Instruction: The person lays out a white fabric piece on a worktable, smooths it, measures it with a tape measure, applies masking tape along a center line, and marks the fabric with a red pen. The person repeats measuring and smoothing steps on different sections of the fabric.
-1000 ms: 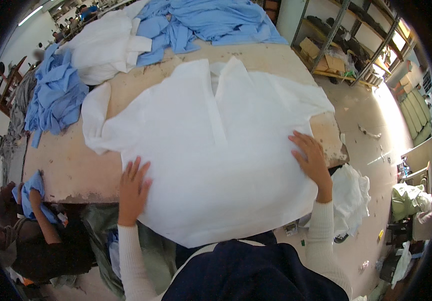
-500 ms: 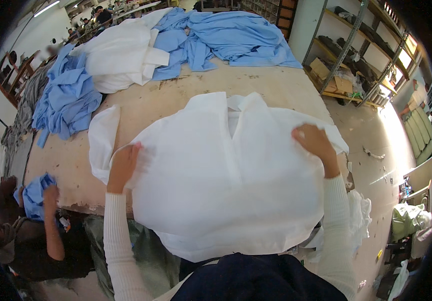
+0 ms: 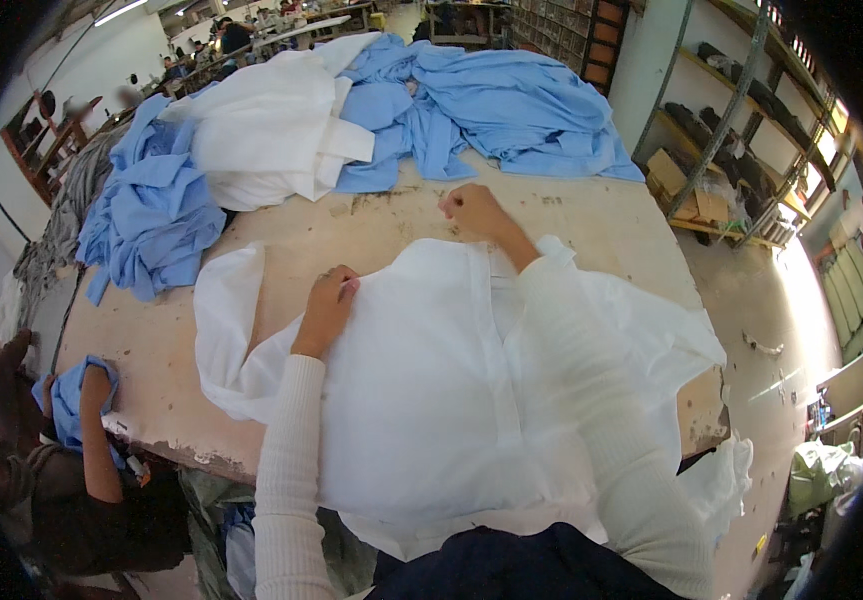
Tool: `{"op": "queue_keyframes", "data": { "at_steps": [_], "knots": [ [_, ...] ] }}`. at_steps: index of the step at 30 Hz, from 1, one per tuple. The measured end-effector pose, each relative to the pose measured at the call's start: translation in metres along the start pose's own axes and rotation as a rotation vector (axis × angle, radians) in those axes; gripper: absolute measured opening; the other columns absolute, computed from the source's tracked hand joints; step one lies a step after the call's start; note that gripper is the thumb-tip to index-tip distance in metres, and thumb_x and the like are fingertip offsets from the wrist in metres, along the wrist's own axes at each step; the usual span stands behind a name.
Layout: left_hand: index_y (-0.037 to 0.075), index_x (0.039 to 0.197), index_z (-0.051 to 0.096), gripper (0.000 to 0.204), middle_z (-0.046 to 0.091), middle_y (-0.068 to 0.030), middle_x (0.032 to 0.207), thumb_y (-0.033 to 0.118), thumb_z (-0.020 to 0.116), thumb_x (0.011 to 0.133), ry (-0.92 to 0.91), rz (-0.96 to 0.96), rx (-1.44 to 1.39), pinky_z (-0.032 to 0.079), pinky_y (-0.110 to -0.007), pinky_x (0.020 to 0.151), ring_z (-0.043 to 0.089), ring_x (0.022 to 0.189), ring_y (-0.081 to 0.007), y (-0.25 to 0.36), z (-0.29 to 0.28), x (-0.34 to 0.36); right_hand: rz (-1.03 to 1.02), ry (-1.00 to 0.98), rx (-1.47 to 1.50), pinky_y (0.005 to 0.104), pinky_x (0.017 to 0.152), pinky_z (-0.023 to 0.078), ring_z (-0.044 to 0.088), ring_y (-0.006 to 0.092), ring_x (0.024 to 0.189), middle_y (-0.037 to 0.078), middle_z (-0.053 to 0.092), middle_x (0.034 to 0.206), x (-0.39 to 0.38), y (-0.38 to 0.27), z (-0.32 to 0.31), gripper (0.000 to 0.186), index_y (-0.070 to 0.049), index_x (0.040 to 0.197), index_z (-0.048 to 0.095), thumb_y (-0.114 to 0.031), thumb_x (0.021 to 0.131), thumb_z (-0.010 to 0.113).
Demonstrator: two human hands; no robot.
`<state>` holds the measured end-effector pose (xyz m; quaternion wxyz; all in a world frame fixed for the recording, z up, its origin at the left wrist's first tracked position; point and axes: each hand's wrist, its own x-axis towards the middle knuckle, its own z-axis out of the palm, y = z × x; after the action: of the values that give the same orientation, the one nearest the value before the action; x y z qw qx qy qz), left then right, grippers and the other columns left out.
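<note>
A white long-sleeved shirt [image 3: 421, 370] lies spread over the near part of the table, its lower edge hanging toward my body. At the shirt's left shoulder edge, my left hand [image 3: 327, 312] has its fingers closed on the cloth. Beyond the collar, my right hand [image 3: 478, 212] is over bare tabletop with curled fingers. Whether anything small is between them cannot be made out. My right forearm crosses the shirt's right half and hides part of the collar and front. One loose sleeve [image 3: 226, 320] lies bent at the left.
Blue cloth [image 3: 521, 105] and white garments [image 3: 271, 130] are heaped along the far side of the table [image 3: 391, 215]. Another blue heap [image 3: 146, 215] sits at the left. A co-worker [image 3: 101, 440] handles blue cloth at the left edge. Metal shelving [image 3: 721, 120] stands at the right.
My right hand has left the shirt's right shoulder and moved up and left past the collar. My left hand has shifted inward along the left shoulder. The shirt's right side now looks more rumpled.
</note>
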<state>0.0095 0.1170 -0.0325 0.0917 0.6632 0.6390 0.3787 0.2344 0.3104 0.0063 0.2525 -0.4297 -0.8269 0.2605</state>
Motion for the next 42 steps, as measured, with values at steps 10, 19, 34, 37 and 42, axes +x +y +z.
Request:
{"op": "queue_keyframes", "data": {
  "at_steps": [10, 19, 34, 37, 42],
  "knots": [
    [0.003, 0.099, 0.064, 0.025, 0.065, -0.0109, 0.095, 0.023, 0.053, 0.088, -0.342, 0.234, -0.228, 0.045, -0.032, 0.077, 0.059, 0.087, -0.0225, 0.064, 0.030, 0.116, -0.210, -0.355, -0.084, 0.0307, 0.062, 0.047, 0.056, 0.0129, 0.069, 0.007, 0.060, 0.071, -0.080, -0.016, -0.099, 0.020, 0.001, 0.083, 0.063, -0.019, 0.082, 0.061],
    [0.007, 0.098, 0.068, 0.030, 0.067, -0.0048, 0.089, 0.030, 0.055, 0.084, -0.905, 0.000, 0.221, 0.046, -0.029, 0.074, 0.059, 0.082, -0.0158, 0.099, 0.092, 0.158, -0.198, -0.174, -0.532, 0.0396, 0.064, 0.049, 0.062, 0.0284, 0.077, 0.009, 0.063, 0.085, -0.127, -0.008, -0.049, 0.022, -0.007, 0.085, 0.063, -0.028, 0.076, 0.064],
    [0.011, 0.088, 0.073, 0.019, 0.069, -0.0066, 0.080, 0.022, 0.063, 0.077, -0.653, 0.156, 0.065, 0.047, -0.028, 0.067, 0.060, 0.070, -0.0148, 0.096, 0.090, 0.180, -0.357, 0.145, -0.670, 0.0386, 0.057, 0.049, 0.062, 0.0271, 0.069, 0.011, 0.060, 0.078, -0.100, 0.025, -0.027, 0.008, -0.003, 0.076, 0.060, -0.008, 0.077, 0.053],
    [0.008, 0.088, 0.072, 0.019, 0.069, -0.0076, 0.079, 0.021, 0.065, 0.077, -0.633, 0.157, 0.051, 0.047, -0.029, 0.066, 0.060, 0.070, -0.0143, 0.082, 0.099, 0.180, -0.360, 0.077, -0.586, 0.0386, 0.060, 0.049, 0.062, 0.0277, 0.070, 0.011, 0.062, 0.081, -0.097, 0.016, -0.033, 0.009, -0.002, 0.077, 0.061, -0.008, 0.077, 0.054],
    [0.007, 0.086, 0.070, 0.024, 0.067, -0.0096, 0.076, 0.028, 0.063, 0.078, -0.635, 0.145, -0.062, 0.047, -0.031, 0.067, 0.062, 0.069, -0.0193, 0.070, 0.103, 0.167, -0.374, -0.268, 0.172, 0.0323, 0.066, 0.048, 0.062, 0.0237, 0.071, 0.013, 0.065, 0.084, -0.121, -0.003, -0.077, 0.013, -0.003, 0.086, 0.066, -0.011, 0.080, 0.057]
  ]
}}
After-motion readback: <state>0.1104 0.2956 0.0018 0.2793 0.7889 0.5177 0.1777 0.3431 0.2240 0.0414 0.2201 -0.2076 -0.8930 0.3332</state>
